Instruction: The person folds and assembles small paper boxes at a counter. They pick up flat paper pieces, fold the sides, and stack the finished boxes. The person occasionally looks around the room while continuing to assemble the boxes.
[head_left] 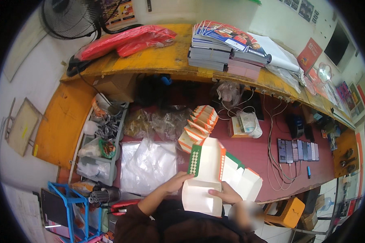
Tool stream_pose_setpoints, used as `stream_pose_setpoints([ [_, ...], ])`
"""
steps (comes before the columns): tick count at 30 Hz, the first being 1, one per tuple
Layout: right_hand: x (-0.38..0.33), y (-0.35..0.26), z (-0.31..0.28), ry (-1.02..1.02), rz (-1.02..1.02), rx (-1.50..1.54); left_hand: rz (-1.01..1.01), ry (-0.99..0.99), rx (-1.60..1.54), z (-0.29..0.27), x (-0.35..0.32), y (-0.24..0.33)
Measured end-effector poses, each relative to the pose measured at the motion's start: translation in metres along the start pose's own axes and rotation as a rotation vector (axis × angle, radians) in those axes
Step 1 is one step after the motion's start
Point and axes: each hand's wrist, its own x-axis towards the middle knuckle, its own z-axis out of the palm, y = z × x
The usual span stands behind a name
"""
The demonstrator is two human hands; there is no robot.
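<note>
An opened cardboard takeaway box [209, 156], white inside with green and orange patterned sides, is held in front of me. My left hand [177, 182] is closed on its left edge, near the fold between its two halves. My right hand [228, 194] grips the nearer half from the right, thumb over the white inside and the other fingers mostly hidden. Behind and right of it lies another opened box [247, 184], partly covered. Just beyond, several orange-and-white boxes [202, 121] stand nested in a row on the dark red table [247, 152].
Clear plastic bags [148, 166] lie left of the boxes, beside a grey crate [117, 156] of packed items. Charging cables [271, 150] run to a row of phones [298, 151] at right. A shelf above bears stacked leaflets [209, 54] and red plastic packs [129, 40].
</note>
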Motion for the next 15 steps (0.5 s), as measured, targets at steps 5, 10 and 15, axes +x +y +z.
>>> stream_pose_setpoints([
  [5,0.063,0.014,-0.027,0.367,-0.044,-0.373,0.507,0.447,0.664,-0.135,0.092,0.004],
  [10,0.130,0.033,-0.026,0.406,-0.224,-0.459,0.465,0.217,0.694,-0.159,0.165,-0.031],
  [15,0.175,0.027,-0.029,0.557,-0.333,-0.111,0.302,0.275,0.989,-0.108,0.146,-0.037],
])
